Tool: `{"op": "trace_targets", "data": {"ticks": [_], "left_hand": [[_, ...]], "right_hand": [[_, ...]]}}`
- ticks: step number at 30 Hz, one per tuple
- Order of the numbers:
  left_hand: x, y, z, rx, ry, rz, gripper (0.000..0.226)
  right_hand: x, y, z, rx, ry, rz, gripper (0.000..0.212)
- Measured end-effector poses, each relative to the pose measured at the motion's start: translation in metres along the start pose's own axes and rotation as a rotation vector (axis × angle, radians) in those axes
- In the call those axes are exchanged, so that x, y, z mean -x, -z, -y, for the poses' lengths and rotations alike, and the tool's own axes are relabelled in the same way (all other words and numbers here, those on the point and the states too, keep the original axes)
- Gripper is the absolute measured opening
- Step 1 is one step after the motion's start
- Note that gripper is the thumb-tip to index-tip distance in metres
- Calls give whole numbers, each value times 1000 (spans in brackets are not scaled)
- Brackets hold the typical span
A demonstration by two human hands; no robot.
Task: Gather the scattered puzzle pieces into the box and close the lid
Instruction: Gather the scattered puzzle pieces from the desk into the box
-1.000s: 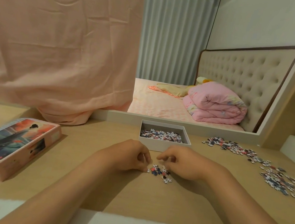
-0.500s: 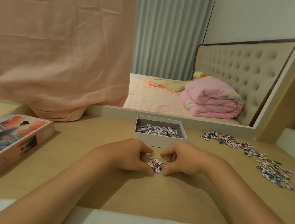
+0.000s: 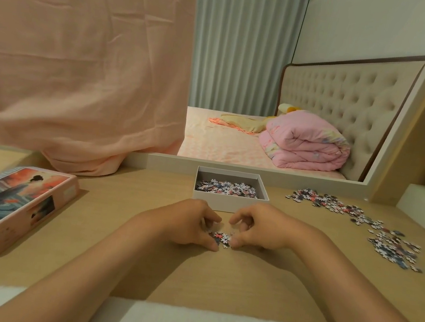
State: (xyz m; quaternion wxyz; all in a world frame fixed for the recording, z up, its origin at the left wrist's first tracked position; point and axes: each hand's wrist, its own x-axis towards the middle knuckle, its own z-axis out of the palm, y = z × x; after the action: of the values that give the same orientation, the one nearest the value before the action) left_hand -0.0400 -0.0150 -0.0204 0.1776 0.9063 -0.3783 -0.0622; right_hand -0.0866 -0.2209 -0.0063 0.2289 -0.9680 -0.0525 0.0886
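- Left grip (image 3: 187, 224) and right grip (image 3: 264, 230) face each other, fingers curled in around a small pile (image 3: 222, 238) of pieces on the desk (image 3: 218, 276).
- The pile sits just in front of the open box (image 3: 230, 204), which already holds pieces.
- Loose pieces (image 3: 384, 235) lie strewn at the right, and the lid (image 3: 13, 206) lies at the far left.

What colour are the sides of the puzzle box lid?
Pink, with a colourful picture on top. The puzzle box lid shows best in the head view, on the left.

The left hand (image 3: 187, 222) and right hand (image 3: 259, 228) cup puzzle pieces (image 3: 222, 238) before the box (image 3: 230, 203).
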Motion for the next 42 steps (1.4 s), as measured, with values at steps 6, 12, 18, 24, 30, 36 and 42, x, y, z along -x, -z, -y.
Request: {"op": "trace_targets", "data": {"ticks": [6, 12, 18, 24, 30, 36, 42], "left_hand": [[-1, 0, 1, -39, -8, -20, 38], [-5, -8, -7, 3, 13, -88, 22], [-2, -11, -5, 96, 42, -127, 18], [-5, -15, -2, 140, 81, -192, 14], [-9, -15, 7, 454, 169, -200, 11], [-27, 6, 0, 822, 188, -347, 12], [-61, 40, 2, 788, 181, -355, 9]], "right_hand": [[0, -7, 9, 68, 16, -20, 42], [-3, -16, 16, -25, 9, -47, 25], [-1, -20, 15, -93, -16, -86, 22], [-6, -24, 14, -205, -7, -135, 10], [-9, -27, 11, -502, -36, -138, 8], [-15, -2, 13, -893, -27, -247, 10], [-52, 31, 7, -790, 21, -378, 12]]}}
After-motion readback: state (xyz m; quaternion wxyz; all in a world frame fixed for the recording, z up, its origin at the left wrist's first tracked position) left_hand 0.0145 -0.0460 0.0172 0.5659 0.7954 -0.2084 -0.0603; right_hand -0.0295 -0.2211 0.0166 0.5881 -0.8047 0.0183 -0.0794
